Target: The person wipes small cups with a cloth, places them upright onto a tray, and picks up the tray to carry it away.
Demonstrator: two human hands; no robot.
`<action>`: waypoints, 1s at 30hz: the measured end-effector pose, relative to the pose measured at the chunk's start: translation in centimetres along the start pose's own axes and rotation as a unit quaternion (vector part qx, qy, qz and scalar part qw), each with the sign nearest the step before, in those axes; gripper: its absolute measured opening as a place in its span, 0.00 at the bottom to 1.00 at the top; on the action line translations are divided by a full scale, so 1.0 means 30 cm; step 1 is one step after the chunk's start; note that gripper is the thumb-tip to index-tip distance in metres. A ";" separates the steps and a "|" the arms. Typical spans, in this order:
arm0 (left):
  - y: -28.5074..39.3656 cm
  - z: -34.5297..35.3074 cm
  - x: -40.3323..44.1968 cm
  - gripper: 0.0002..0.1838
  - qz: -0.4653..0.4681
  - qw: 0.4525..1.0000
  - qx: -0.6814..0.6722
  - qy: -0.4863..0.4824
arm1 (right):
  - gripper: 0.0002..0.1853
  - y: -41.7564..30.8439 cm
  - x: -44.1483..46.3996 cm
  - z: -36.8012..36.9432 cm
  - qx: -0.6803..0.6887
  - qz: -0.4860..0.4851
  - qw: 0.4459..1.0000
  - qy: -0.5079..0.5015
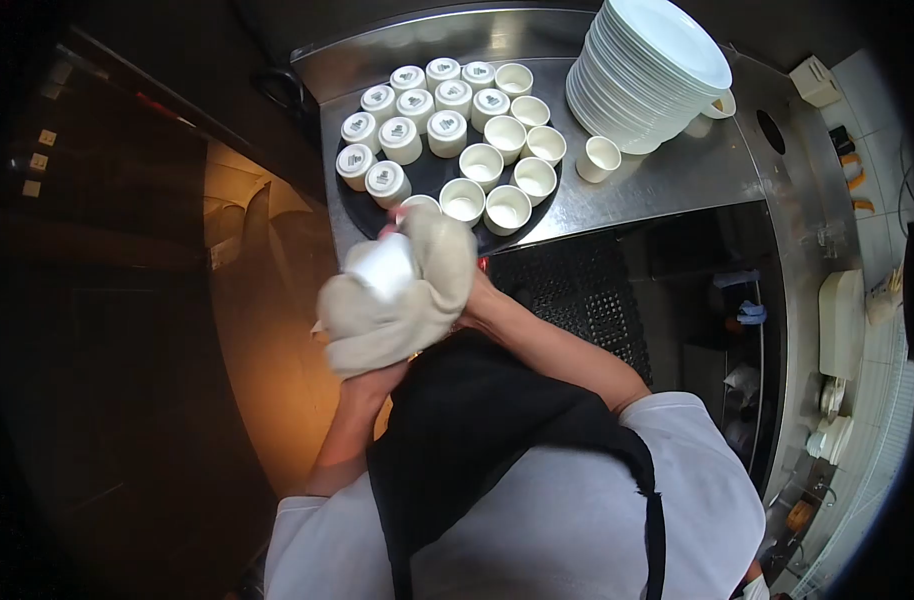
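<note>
A white cup (385, 268), blurred by motion, is wrapped in a beige cloth (375, 333) in front of my chest. My left hand (379, 380) is closed round the lower side of the cloth, its fingers mostly hidden under the fabric. On the other side, my right hand (476, 300) grips the cloth, also largely covered. A few blurred fingertips show above the cup; I cannot tell which hand they belong to. Just beyond is a round black tray (432, 172) with several white cups, those on the left upside down (400, 140) and those on the right upright (508, 210).
A tall, leaning stack of white plates (642, 80) stands on the steel counter (667, 190), right of the tray. One upright cup (599, 159) is beside it, and another cup (720, 105) shows behind. Below the counter edge lies a black perforated mat (577, 300).
</note>
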State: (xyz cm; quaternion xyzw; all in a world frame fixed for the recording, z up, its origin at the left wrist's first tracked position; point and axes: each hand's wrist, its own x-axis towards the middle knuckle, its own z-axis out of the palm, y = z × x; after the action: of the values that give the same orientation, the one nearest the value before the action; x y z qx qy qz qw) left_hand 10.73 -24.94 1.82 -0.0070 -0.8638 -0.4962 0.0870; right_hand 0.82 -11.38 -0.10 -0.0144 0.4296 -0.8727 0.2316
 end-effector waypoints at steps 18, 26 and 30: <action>0.078 0.070 0.237 0.20 0.012 0.967 -0.215 0.135 | 0.43 -0.177 -0.049 0.005 -0.425 -0.340 0.838 -0.047; 0.022 0.157 0.600 0.14 0.012 0.969 0.248 -0.011 | 0.31 -0.240 -0.113 -0.217 -0.535 -0.032 0.814 -0.223; 0.049 0.240 0.673 0.15 -0.040 0.928 0.359 -0.088 | 0.24 -0.344 -0.077 -0.313 -0.486 -0.019 0.866 -0.114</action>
State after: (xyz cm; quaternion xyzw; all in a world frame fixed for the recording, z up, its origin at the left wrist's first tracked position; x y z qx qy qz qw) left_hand -10.04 -19.51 2.69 0.0156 -0.9879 -0.1537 -0.0122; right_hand -3.28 1.95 2.20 -0.2330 0.7696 -0.5498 0.2261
